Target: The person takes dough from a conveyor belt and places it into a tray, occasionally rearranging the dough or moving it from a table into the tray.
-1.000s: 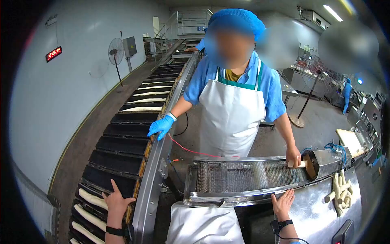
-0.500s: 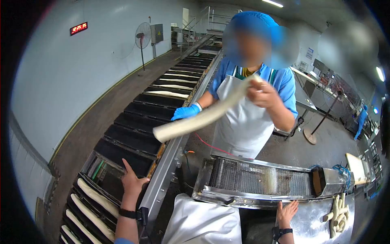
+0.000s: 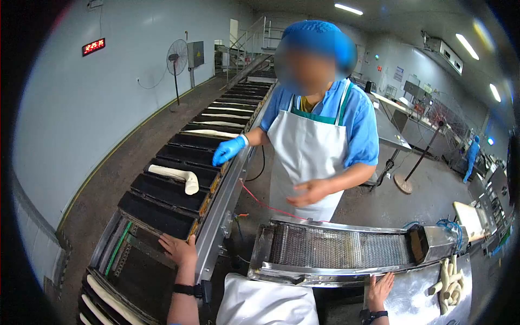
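My left hand (image 3: 180, 250) is open, fingers spread, at the near end of a black baking pan (image 3: 157, 213) on the pan conveyor. It holds nothing. My right hand (image 3: 381, 291) lies open, fingers stretched out, on the metal table (image 3: 411, 306) beside the mesh belt (image 3: 336, 246). A pale dough roll (image 3: 170, 172) rests with one end bent over a pan farther up the line. The co-worker's gloved hand (image 3: 228, 150) hovers by the pans, and their bare hand (image 3: 311, 193) is empty in front of the apron.
Several dough strips (image 3: 103, 309) lie in pans at lower left; more strips (image 3: 214, 133) sit farther up. Beside my left hand is an open gap with a green rail (image 3: 118, 249). Dough pieces (image 3: 448, 284) are piled on the metal table. The co-worker stands across the mesh belt.
The co-worker has let go of the dough roll, which now lies on a pan. The pans have shifted toward me along the line. The view has turned slightly right; my hands remain open.
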The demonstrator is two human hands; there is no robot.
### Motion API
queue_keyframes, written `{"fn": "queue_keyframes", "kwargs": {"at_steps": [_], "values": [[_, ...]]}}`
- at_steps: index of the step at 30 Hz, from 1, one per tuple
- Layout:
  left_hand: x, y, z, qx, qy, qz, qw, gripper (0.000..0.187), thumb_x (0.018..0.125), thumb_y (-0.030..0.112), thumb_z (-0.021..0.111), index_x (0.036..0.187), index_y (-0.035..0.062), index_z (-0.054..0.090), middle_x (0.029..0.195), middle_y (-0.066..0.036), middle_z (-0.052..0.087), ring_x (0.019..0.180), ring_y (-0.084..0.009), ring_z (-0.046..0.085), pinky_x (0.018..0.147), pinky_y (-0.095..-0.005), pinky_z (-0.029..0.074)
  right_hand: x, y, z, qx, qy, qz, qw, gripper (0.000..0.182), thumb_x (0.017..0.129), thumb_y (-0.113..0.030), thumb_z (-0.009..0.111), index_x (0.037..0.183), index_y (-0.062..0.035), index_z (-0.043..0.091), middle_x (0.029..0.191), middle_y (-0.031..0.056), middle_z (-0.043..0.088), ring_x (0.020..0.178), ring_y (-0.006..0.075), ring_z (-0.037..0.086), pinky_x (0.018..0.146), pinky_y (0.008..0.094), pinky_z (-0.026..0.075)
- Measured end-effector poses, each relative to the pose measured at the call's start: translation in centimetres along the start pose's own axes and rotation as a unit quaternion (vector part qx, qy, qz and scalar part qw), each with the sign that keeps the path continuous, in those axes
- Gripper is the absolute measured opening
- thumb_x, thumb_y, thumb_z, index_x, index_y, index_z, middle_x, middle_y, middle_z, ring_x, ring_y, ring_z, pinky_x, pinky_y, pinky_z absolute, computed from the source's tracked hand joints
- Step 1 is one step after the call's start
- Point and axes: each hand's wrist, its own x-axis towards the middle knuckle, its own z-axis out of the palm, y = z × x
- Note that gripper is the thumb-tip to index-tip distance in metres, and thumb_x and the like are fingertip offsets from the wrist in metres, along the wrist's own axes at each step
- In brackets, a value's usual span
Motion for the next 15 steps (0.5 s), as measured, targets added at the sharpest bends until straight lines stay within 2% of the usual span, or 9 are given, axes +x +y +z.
{"fn": "queue_keyframes", "kwargs": {"at_steps": [1, 3, 5, 6, 9, 15], "values": [[0.1, 0.1, 0.0, 0.007, 0.0, 0.002, 1.0, 0.109, 0.087, 0.046, 0.071, 0.154, -0.0094, 0.005, 0.163, -0.025, 0.009, 0.152, -0.0389, 0.005, 0.119, -0.058, 0.023, 0.2, -0.3, 0.0, 0.005, 0.018, 0.012, 1.0, 0.092, 0.099, -0.059, 0.041, 0.149, 0.0151, 0.02, 0.16, 0.0292, 0.018, 0.152, 0.0371, 0.012, 0.124, 0.046, 0.007], [-0.2, -0.1, 0.3, -0.013, -0.001, 0.001, 1.0, 0.107, 0.089, 0.044, 0.07, 0.152, -0.0132, 0.005, 0.162, -0.029, 0.009, 0.152, -0.0394, 0.006, 0.121, -0.0539, 0.02, 1.0, -1.5, -0.7, -0.023, -0.004, 0.045, 0.999, 0.091, 0.1, -0.059, 0.037, 0.15, 0.0154, 0.019, 0.16, 0.0293, 0.018, 0.152, 0.0369, 0.012, 0.124, 0.0448, 0.007], [0.4, -1.2, 1.4, -0.015, 0.018, 0.019, 1.0, 0.105, 0.09, 0.042, 0.069, 0.151, -0.0158, 0.006, 0.161, -0.031, 0.01, 0.152, -0.0401, 0.006, 0.123, -0.0512, 0.017, 1.8, -2.8, -1.8, -0.012, -0.02, 0.123, 0.992, 0.093, 0.1, -0.062, 0.033, 0.15, 0.0157, 0.017, 0.16, 0.0296, 0.019, 0.152, 0.0371, 0.011, 0.124, 0.0444, 0.007], [0.4, -1.5, 1.5, -0.019, 0.042, 0.042, 0.998, 0.103, 0.091, 0.04, 0.069, 0.149, -0.0184, 0.006, 0.16, -0.033, 0.01, 0.151, -0.0408, 0.007, 0.124, -0.0486, 0.014, 2.2, -2.5, -1.3, -0.035, -0.014, 0.13, 0.991, 0.095, 0.101, -0.064, 0.029, 0.15, 0.0159, 0.016, 0.16, 0.0298, 0.018, 0.152, 0.0374, 0.011, 0.124, 0.044, 0.007], [-0.2, -0.9, 0.5, -0.017, 0.028, 0.037, 0.999, 0.102, 0.092, 0.037, 0.068, 0.147, -0.0221, 0.006, 0.158, -0.037, 0.01, 0.151, -0.042, 0.006, 0.125, -0.0449, 0.009, 3.2, -2.2, -0.8, -0.047, -0.014, 0.156, 0.986, 0.095, 0.101, -0.064, 0.028, 0.15, 0.016, 0.017, 0.16, 0.0297, 0.018, 0.152, 0.0372, 0.012, 0.124, 0.044, 0.008], [-0.3, -0.8, 0.7, -0.015, 0.034, 0.036, 0.999, 0.102, 0.091, 0.037, 0.069, 0.147, -0.0209, 0.007, 0.158, -0.036, 0.01, 0.151, -0.0424, 0.007, 0.125, -0.0439, 0.01, 2.8, -2.2, -1.5, -0.039, -0.013, 0.158, 0.987, 0.094, 0.101, -0.063, 0.027, 0.15, 0.0157, 0.017, 0.16, 0.0296, 0.017, 0.152, 0.0377, 0.012, 0.124, 0.0444, 0.008]]}}
